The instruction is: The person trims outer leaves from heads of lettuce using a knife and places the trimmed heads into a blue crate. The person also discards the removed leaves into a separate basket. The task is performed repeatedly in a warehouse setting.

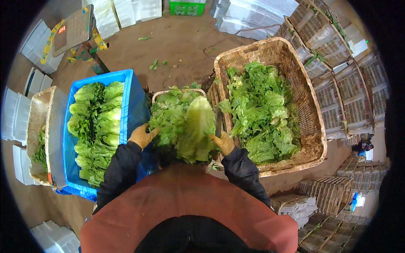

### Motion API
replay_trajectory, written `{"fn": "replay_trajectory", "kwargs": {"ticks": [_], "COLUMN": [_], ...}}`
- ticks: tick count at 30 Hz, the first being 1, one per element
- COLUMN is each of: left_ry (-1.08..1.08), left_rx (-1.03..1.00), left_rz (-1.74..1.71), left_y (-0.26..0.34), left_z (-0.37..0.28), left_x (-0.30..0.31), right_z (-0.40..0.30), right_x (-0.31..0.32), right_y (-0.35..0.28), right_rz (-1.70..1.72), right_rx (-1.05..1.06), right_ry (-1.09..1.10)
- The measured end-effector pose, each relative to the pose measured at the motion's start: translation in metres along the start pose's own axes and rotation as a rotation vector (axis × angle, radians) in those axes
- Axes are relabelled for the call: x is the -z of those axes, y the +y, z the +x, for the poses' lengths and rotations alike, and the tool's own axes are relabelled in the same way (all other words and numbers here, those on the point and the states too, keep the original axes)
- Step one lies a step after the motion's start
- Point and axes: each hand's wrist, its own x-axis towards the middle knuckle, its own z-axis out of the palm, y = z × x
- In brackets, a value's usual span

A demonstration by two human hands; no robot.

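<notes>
My right hand (224,144), in a tan glove, grips the lower right side of a green lettuce head (197,126). The head's pale base points away from me, and its surface is partly blurred. Loose lettuce leaves (167,110) are heaped in a small basket (155,95) beneath and beside it. My left hand (143,136), also gloved, is at the left edge of that heap with thumb and fingers apart; whether it touches the leaves I cannot tell. To its left, a blue-lined crate (128,95) holds two rows of lettuce heads (109,123).
A large dirty plastic basket (313,139) of lettuce (262,110) stands on my right. A scale display (72,31) on a post rises at far left. Stacked crates (354,101) line the right side; white foam boxes (136,11) and a green crate (186,8) stand beyond the floor (126,57).
</notes>
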Motion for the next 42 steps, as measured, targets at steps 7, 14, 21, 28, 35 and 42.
{"fn": "replay_trajectory", "kwargs": {"ticks": [7, 14, 21, 28, 35, 42], "left_ry": [-0.201, -0.106, 0.029, -0.084, 0.408, 0.214], "left_rx": [-0.176, -0.07, 0.291, 0.42, 0.353, -0.662], "left_rz": [-1.502, -1.621, -1.049, -0.082, -0.179, -0.285], "left_y": [0.039, -0.042, -0.251, -0.322, -0.148, 0.156], "left_z": [0.012, 0.053, 0.129, 0.114, 0.158, 0.284], "left_x": [-0.029, -0.056, -0.137, -0.174, -0.138, -0.185], "right_z": [-0.025, -0.06, -0.076, -0.104, -0.086, -0.036], "right_x": [-0.042, -0.03, -0.065, -0.042, 0.182, 0.392], "right_y": [-0.046, -0.008, 0.049, 0.071, 0.076, 0.138], "right_rz": [0.139, 0.449, 0.678, 0.526, -0.816, -0.629], "right_rx": [0.143, 0.091, -0.144, -0.185, -0.328, -1.17], "right_ry": [-0.22, 0.11, -0.032, 0.051, 0.938, 0.658]}}
